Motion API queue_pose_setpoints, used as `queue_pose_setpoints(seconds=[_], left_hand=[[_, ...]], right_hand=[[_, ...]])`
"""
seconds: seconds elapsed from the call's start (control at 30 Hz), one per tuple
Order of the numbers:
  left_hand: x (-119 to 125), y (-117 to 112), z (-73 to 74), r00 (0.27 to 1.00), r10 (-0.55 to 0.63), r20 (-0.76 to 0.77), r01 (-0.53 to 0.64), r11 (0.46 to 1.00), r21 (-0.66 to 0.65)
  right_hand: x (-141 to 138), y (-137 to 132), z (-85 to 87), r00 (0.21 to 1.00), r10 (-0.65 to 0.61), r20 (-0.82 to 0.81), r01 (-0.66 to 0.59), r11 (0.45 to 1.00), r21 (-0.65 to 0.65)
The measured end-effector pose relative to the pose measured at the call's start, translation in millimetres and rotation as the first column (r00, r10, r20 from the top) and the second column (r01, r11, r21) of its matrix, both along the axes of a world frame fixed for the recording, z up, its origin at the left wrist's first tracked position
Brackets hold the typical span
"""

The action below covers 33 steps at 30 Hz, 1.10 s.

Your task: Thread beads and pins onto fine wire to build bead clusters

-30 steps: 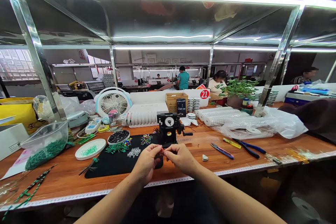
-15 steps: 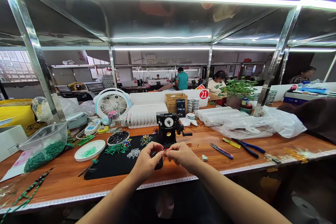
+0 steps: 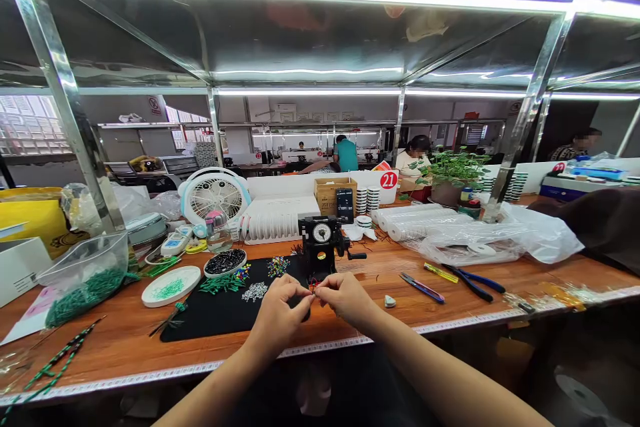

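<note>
My left hand (image 3: 280, 312) and my right hand (image 3: 346, 298) meet fingertip to fingertip above the front edge of a black mat (image 3: 220, 310). Both are pinched on a tiny red piece (image 3: 313, 287) held between them; its shape is too small to make out. Just behind the fingers stands a small black machine with a round dial (image 3: 321, 245). On the mat lie heaps of coloured beads (image 3: 278, 265), clear beads (image 3: 255, 291) and green pieces (image 3: 223, 282).
A bowl of black beads (image 3: 225, 261), a white plate (image 3: 171, 285) and a bag of green pieces (image 3: 85, 275) sit to the left. Pliers (image 3: 470, 281) and cutters (image 3: 423, 287) lie on the right. A fan (image 3: 215, 197) stands behind. Other people work at far benches.
Both hands stay pinched together on the small piece; the fingers have shifted slightly, and the left hand has closed in tighter toward the right.
</note>
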<state>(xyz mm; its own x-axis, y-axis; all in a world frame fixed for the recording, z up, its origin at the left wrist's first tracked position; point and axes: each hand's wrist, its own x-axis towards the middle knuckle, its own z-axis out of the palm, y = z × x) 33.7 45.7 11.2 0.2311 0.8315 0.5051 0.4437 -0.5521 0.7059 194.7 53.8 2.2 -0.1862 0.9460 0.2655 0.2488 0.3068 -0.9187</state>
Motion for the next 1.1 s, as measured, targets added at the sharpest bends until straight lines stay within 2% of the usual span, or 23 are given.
queue_pose_setpoints(seconds=[0.07, 0.17, 0.27, 0.33, 0.53, 0.63, 0.7, 0.8, 0.93, 1.0, 1.1], left_hand=[[-2, 3, -0.4, 0.999, 0.008, 0.041, -0.003, 0.994, -0.108], [-5, 8, -0.2, 0.996, 0.008, 0.094, 0.012, 0.979, -0.202], [-5, 11, 0.5, 0.984, 0.008, 0.178, 0.04, 0.964, -0.262], [-3, 11, 0.0, 0.963, -0.009, 0.268, 0.098, 0.942, -0.321], [1, 7, -5.3, 0.837, -0.025, 0.546, 0.36, 0.778, -0.516], [0, 6, -5.8, 0.78, -0.006, 0.626, 0.436, 0.723, -0.536], [-2, 6, -5.9, 0.759, 0.003, 0.651, 0.459, 0.707, -0.538], [-3, 7, -6.7, 0.757, 0.001, 0.653, 0.461, 0.708, -0.535], [-5, 9, -5.0, 0.816, -0.033, 0.578, 0.415, 0.73, -0.543], [-7, 9, -0.3, 0.85, -0.046, 0.524, 0.369, 0.763, -0.531], [-9, 11, 10.9, 0.91, -0.091, 0.405, 0.271, 0.87, -0.412]], right_hand=[[-2, -3, 0.0, 0.998, -0.048, 0.045, 0.043, 0.993, 0.11], [-5, -8, -3.0, 0.99, -0.096, 0.103, 0.069, 0.969, 0.239], [-6, -11, -6.9, 0.954, -0.124, 0.271, 0.006, 0.918, 0.398], [-5, -11, -7.7, 0.916, -0.14, 0.375, -0.056, 0.884, 0.464], [-1, -11, -4.3, 0.913, -0.127, 0.387, -0.07, 0.887, 0.456], [1, -12, -4.8, 0.921, -0.12, 0.371, -0.055, 0.902, 0.427], [1, -12, -6.2, 0.921, -0.126, 0.37, -0.044, 0.907, 0.418], [1, -11, -8.2, 0.917, -0.132, 0.377, -0.041, 0.908, 0.418], [2, -11, -8.0, 0.89, -0.141, 0.434, -0.071, 0.897, 0.436], [4, -11, -7.1, 0.852, -0.156, 0.5, -0.109, 0.882, 0.459], [7, -12, -6.0, 0.771, -0.17, 0.614, -0.195, 0.855, 0.481]])
